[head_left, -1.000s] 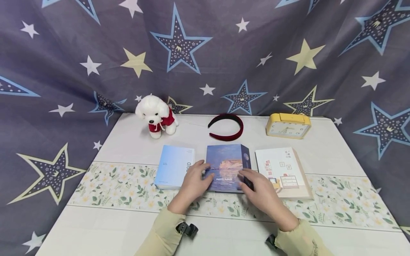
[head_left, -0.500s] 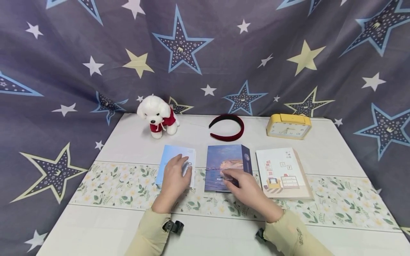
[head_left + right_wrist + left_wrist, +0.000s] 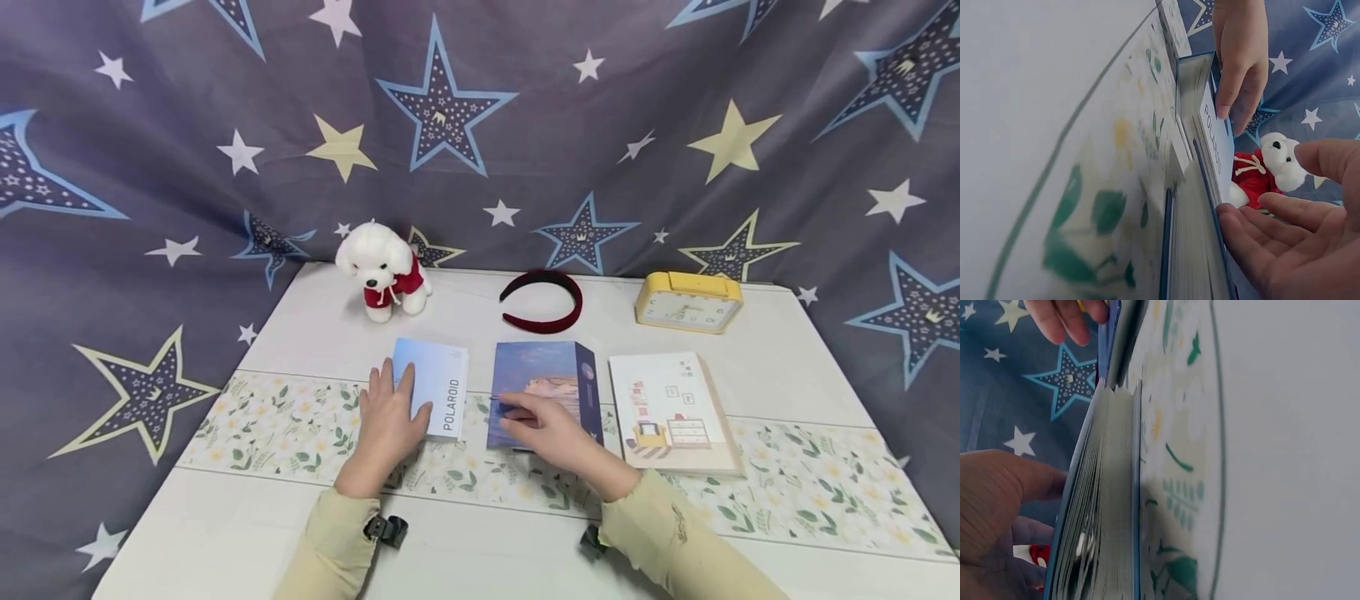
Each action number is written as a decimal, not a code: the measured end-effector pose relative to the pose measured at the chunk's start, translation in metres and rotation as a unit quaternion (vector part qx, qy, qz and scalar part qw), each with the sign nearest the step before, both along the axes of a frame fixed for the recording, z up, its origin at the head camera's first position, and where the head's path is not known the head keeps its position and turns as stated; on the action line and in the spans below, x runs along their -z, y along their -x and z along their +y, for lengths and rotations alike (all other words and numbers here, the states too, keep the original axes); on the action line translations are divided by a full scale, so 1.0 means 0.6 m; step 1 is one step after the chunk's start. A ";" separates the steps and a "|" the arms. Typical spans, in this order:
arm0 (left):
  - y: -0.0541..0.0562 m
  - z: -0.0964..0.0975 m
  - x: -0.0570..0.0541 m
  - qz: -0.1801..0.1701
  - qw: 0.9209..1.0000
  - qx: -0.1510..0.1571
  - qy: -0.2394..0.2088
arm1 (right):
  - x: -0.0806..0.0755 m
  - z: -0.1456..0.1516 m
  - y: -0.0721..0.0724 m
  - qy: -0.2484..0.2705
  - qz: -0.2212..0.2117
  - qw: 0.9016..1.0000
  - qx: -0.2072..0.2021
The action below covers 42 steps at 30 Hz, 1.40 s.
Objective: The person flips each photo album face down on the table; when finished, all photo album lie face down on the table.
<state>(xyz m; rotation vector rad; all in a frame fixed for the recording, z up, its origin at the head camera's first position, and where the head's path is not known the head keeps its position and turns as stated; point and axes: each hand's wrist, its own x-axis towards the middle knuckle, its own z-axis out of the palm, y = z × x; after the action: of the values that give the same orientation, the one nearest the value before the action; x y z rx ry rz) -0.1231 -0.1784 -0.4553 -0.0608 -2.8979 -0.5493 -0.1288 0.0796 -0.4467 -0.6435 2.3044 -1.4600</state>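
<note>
In the head view, a light blue album (image 3: 444,379) printed POLAROID lies flat at the left. My left hand (image 3: 387,427) rests on its left side, fingers stretched. The left wrist view shows the page edges of this album (image 3: 1107,487) with the thumb (image 3: 1041,478) against the cover. In the middle lies a dark blue photo album (image 3: 528,360) with a seaside picture. My right hand (image 3: 553,432) rests over its lower part, hiding the title; in the right wrist view its fingers (image 3: 1247,240) are extended and touch the cover.
A white album (image 3: 660,392) with a drawn room lies at the right. Behind stand a white plush dog (image 3: 378,271) in red, a dark red headband (image 3: 573,304) and a yellow alarm clock (image 3: 690,304). A starry cloth (image 3: 525,125) hangs behind the table.
My left hand has moved left from the dark blue album onto the light blue one. The right hand has shifted left, from that album's right edge onto its cover.
</note>
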 end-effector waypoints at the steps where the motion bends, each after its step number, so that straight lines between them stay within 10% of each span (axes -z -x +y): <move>1: 0.000 -0.002 0.002 -0.004 1.000 0.002 -0.005 | -0.001 -0.005 0.002 0.004 -0.011 1.000 -0.005; 27: -0.006 -0.011 0.022 -0.029 0.999 0.014 0.006 | 0.005 -0.086 0.009 0.075 -0.120 0.986 -0.089; 42: -0.004 -0.006 0.021 -0.038 0.999 0.010 0.009 | 0.006 -0.105 -0.006 0.084 -0.221 0.971 -0.028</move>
<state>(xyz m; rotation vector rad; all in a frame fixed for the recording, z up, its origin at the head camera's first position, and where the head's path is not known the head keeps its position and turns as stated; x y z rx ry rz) -0.1204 -0.1821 -0.4678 -0.0732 -2.9788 -0.5411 -0.1251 0.0165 -0.4505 -0.3739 1.8253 -1.5935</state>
